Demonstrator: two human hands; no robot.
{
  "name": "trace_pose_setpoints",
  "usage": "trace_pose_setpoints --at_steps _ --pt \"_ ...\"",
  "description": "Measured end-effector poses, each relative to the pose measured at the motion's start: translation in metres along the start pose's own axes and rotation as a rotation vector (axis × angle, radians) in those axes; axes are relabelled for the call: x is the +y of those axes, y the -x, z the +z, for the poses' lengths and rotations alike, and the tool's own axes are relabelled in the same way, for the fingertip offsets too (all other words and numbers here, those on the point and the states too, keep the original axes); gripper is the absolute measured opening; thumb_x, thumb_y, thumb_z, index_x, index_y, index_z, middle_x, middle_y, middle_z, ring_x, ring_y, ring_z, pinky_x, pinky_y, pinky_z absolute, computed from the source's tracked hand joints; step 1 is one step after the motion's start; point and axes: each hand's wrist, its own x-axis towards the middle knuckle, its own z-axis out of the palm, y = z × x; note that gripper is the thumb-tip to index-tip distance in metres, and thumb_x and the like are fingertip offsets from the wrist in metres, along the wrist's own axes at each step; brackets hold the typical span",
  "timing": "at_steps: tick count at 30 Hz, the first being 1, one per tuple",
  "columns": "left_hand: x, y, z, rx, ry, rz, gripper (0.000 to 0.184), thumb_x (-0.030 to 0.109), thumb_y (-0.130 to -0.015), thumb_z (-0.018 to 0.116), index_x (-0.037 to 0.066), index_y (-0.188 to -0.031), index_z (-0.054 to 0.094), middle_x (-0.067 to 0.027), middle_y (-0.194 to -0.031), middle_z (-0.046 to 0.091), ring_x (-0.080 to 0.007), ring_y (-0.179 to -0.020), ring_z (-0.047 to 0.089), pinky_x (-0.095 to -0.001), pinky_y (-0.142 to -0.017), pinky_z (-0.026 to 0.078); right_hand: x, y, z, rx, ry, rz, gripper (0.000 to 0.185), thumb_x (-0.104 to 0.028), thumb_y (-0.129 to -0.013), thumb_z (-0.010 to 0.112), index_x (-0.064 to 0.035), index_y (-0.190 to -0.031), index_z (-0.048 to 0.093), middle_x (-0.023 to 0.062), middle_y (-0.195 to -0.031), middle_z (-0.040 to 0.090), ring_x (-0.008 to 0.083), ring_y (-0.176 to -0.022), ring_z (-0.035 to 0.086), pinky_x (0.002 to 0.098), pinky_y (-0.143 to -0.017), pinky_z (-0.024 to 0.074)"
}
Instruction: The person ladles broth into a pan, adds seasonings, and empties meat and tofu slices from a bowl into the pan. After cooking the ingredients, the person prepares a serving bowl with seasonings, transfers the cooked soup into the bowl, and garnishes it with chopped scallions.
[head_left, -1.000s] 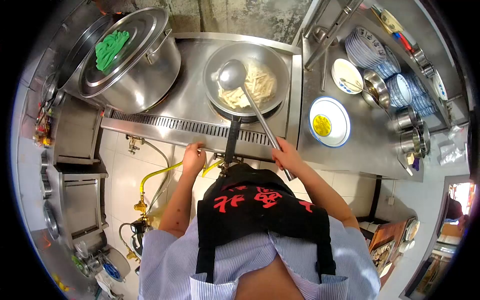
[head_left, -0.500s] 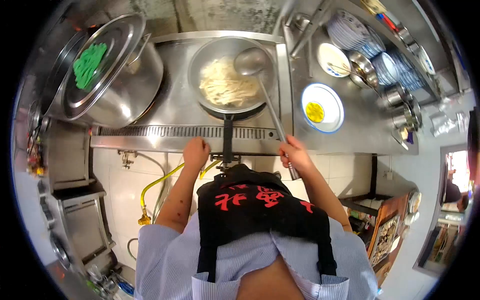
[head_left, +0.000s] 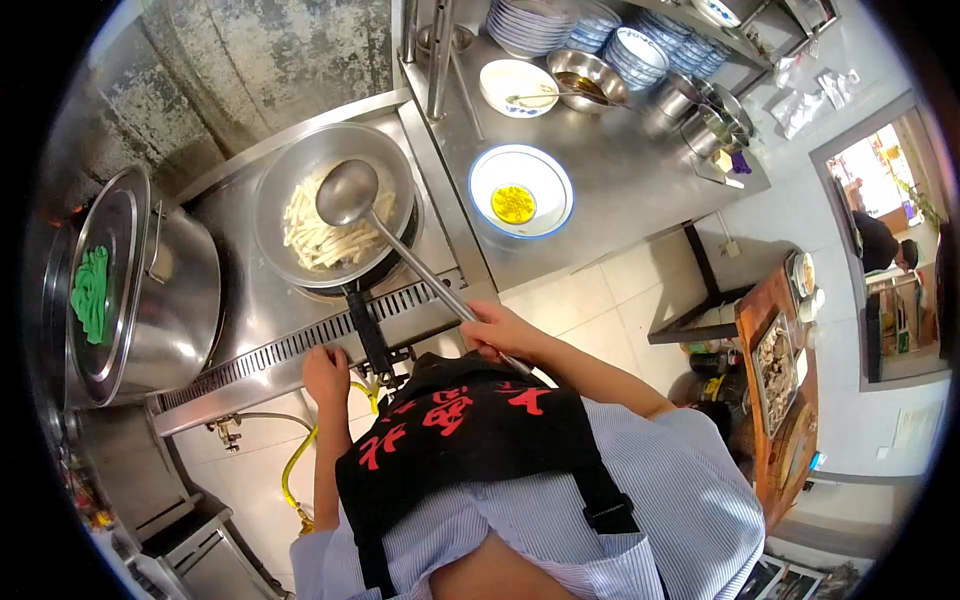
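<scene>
The right hand (head_left: 498,333) is clenching its grip around the near part of the long silver metal ladle (head_left: 425,271). The ladle's long axis is running diagonally, its round bowl pointing far and left over the food, its handle slanting near and right past the hand towards the black apron with red characters (head_left: 450,420).

The ladle's bowl is hovering over or touching the pale, stick-shaped food pieces (head_left: 318,243) (I cannot tell which) inside the round grey metal pan (head_left: 273,200). The pan is sitting on the stainless-steel stove (head_left: 235,225), its straight black handle (head_left: 369,332) pointing near and slightly right, across the slotted front strip.

The left hand (head_left: 326,375) is lying by the near edge of the stove, just left of the black handle and apart from it. Its fingers are curling a little; whether its grip is holding the edge, I cannot tell.

To the left, a large steel stockpot (head_left: 182,300) is standing with a round metal lid (head_left: 122,245) tilting on it, carrying a crumpled green cloth (head_left: 90,295). On the steel worktop (head_left: 620,190) at right, a white, blue-rimmed bowl (head_left: 545,180) is holding something yellow (head_left: 514,204), with further bowls standing beyond it.
</scene>
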Motion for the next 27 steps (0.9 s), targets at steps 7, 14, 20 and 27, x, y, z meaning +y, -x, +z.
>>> trace_pose_setpoints --at_steps 7,14,20,27 --pt "-0.018 0.001 0.014 0.043 0.03 0.12 0.026 0.026 -0.081 0.059 0.002 -0.074 0.052 -0.0176 -0.074 0.055 -0.0381 -0.073 0.053 -0.0477 -0.065 0.041 0.045 0.001 -0.008 0.149 0.28 -0.053 0.034 -0.023 -0.084 0.06 -0.0039 -0.11 0.048 0.0052 -0.069 0.052 0.013 -0.054 0.051 0.0289 -0.046 0.0438" --pt "-0.008 0.001 0.01 0.005 -0.064 0.036 0.021 0.02 -0.082 0.057 0.002 -0.072 0.05 -0.0173 -0.073 0.054 -0.0369 -0.07 0.053 -0.0465 -0.063 0.042 0.056 0.006 -0.007 0.004 -0.042 0.012 0.036 -0.02 -0.085 0.057 -0.011 -0.118 0.045 -0.0006 -0.067 0.046 0.0071 -0.051 0.042 0.0215 -0.044 0.0359" --pt "-0.013 0.001 0.016 0.063 -0.042 0.103 0.024 0.022 -0.082 0.057 0.002 -0.071 0.05 -0.017 -0.071 0.054 -0.0374 -0.068 0.053 -0.0473 -0.06 0.041 0.049 0.009 -0.007 0.012 0.003 0.058 0.037 -0.022 -0.085 0.059 -0.0104 -0.117 0.045 -0.0003 -0.068 0.048 0.007 -0.051 0.043 0.021 -0.044 0.0367" --pt "-0.011 -0.001 0.008 0.006 -0.056 0.028 0.016 0.021 -0.075 0.061 0.006 -0.072 0.057 -0.0144 -0.074 0.057 -0.0347 -0.072 0.056 -0.0445 -0.064 0.044 0.047 0.005 -0.009 -0.006 -0.078 0.099 0.036 -0.02 -0.087 0.057 -0.0101 -0.119 0.044 -0.0019 -0.066 0.045 0.0066 -0.05 0.041 0.0207 -0.043 0.0327"
